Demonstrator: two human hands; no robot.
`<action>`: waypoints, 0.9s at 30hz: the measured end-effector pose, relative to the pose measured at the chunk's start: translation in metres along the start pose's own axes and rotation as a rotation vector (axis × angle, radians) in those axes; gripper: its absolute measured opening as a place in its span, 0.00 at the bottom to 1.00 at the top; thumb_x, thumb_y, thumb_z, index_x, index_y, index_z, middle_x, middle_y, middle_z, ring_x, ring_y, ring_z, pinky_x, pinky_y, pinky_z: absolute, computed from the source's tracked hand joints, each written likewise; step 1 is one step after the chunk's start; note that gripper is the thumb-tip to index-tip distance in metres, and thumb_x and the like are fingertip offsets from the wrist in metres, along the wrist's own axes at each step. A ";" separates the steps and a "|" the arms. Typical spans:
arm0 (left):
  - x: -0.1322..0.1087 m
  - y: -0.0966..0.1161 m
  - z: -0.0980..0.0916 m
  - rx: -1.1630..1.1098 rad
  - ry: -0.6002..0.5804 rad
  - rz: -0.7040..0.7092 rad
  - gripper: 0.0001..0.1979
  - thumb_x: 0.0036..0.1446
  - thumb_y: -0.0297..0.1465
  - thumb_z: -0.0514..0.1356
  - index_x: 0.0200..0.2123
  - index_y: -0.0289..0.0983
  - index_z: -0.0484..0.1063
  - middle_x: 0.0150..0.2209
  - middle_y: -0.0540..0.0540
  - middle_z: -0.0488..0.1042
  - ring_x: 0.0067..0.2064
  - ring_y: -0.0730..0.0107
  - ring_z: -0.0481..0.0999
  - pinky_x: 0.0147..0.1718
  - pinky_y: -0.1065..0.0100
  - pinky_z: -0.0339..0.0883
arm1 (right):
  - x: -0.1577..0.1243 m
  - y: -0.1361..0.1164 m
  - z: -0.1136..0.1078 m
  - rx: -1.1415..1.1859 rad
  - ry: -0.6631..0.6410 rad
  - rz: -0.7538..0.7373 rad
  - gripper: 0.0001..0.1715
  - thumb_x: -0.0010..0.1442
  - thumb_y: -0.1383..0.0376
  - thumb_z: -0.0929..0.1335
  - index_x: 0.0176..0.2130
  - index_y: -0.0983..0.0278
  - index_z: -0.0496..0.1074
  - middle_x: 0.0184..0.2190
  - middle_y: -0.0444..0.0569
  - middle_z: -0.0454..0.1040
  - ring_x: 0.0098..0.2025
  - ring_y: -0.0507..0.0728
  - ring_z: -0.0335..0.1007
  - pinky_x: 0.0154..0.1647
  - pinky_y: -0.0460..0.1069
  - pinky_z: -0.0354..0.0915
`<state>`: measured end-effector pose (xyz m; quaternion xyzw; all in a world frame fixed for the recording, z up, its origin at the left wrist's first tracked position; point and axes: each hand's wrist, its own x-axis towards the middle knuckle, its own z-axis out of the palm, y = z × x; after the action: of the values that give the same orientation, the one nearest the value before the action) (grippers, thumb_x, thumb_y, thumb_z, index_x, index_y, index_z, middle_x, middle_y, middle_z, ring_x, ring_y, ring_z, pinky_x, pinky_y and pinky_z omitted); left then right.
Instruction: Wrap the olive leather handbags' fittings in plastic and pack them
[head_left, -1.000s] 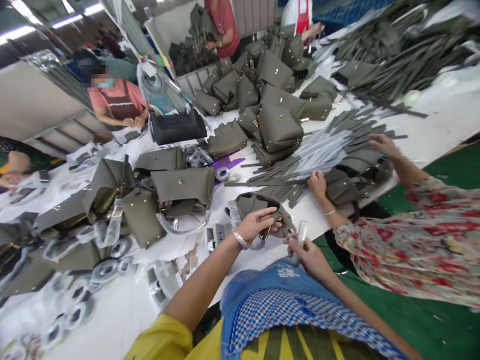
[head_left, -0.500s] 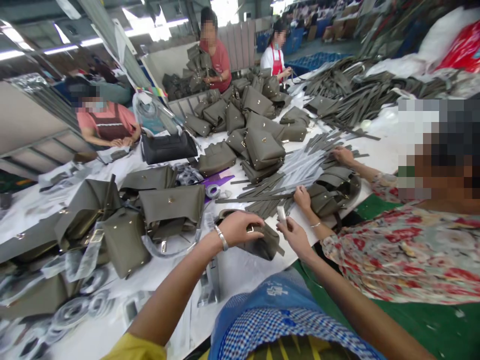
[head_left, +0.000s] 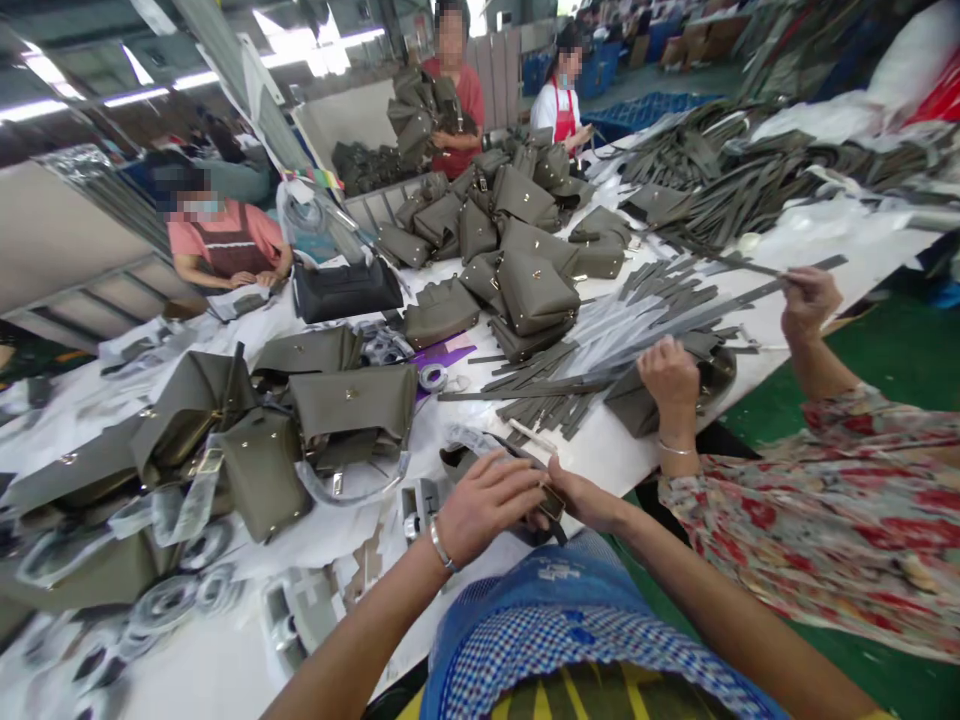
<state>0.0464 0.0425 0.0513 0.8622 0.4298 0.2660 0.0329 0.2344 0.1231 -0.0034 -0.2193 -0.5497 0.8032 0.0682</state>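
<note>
Olive leather bag piece (head_left: 469,462) sits at the counter's (head_left: 600,450) near edge, left hand (head_left: 484,505) fingers clenched over it, right hand (head_left: 581,497) fingers gripping its brass clasp (head_left: 553,503). With finished bags (head_left: 525,280) heaped and loose straps (head_left: 600,340) waiting, this one looks mid-assembly.

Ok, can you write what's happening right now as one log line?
left hand: holds olive bag | right hand: pinches bag at metal clasp | white stick: lying on table | co-worker's hand: lifts strap
</note>
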 end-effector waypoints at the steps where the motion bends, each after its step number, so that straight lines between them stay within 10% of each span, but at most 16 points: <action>1: -0.010 0.002 0.000 -0.053 0.119 -0.177 0.13 0.63 0.28 0.53 0.48 0.41 0.71 0.49 0.45 0.76 0.54 0.66 0.71 0.58 0.56 0.60 | -0.003 0.002 -0.001 0.036 -0.026 -0.015 0.39 0.63 0.41 0.53 0.36 0.68 0.74 0.23 0.48 0.71 0.31 0.55 0.70 0.37 0.50 0.65; 4: -0.033 0.013 0.009 -0.398 0.410 -0.841 0.13 0.61 0.37 0.55 0.45 0.38 0.73 0.42 0.41 0.78 0.43 0.64 0.77 0.43 0.62 0.72 | -0.010 0.004 0.000 0.070 0.000 -0.108 0.29 0.61 0.45 0.62 0.36 0.69 0.73 0.21 0.45 0.67 0.33 0.55 0.69 0.39 0.49 0.63; 7: -0.033 0.026 0.025 -1.012 0.367 -1.223 0.26 0.59 0.49 0.53 0.43 0.32 0.74 0.38 0.37 0.79 0.39 0.61 0.79 0.38 0.62 0.73 | -0.013 0.002 0.006 0.007 0.066 -0.150 0.29 0.62 0.46 0.61 0.39 0.69 0.73 0.25 0.46 0.68 0.32 0.53 0.66 0.38 0.48 0.62; 14: 0.006 0.035 0.028 -1.510 0.510 -1.216 0.26 0.55 0.47 0.60 0.47 0.32 0.73 0.44 0.36 0.78 0.45 0.59 0.77 0.47 0.60 0.69 | -0.029 0.003 0.009 -0.289 0.098 -0.178 0.28 0.61 0.46 0.63 0.42 0.67 0.74 0.36 0.50 0.73 0.38 0.56 0.67 0.39 0.49 0.62; 27: 0.018 0.054 0.048 -1.590 0.590 -1.152 0.25 0.52 0.34 0.66 0.52 0.33 0.68 0.51 0.36 0.74 0.52 0.58 0.74 0.56 0.58 0.62 | -0.032 0.027 0.027 -0.260 0.471 -0.194 0.17 0.58 0.55 0.68 0.42 0.63 0.68 0.33 0.45 0.76 0.35 0.54 0.71 0.38 0.48 0.65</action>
<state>0.1178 0.0302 0.0329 0.1538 0.4691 0.6192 0.6107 0.2552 0.0787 -0.0107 -0.3530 -0.6356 0.6426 0.2416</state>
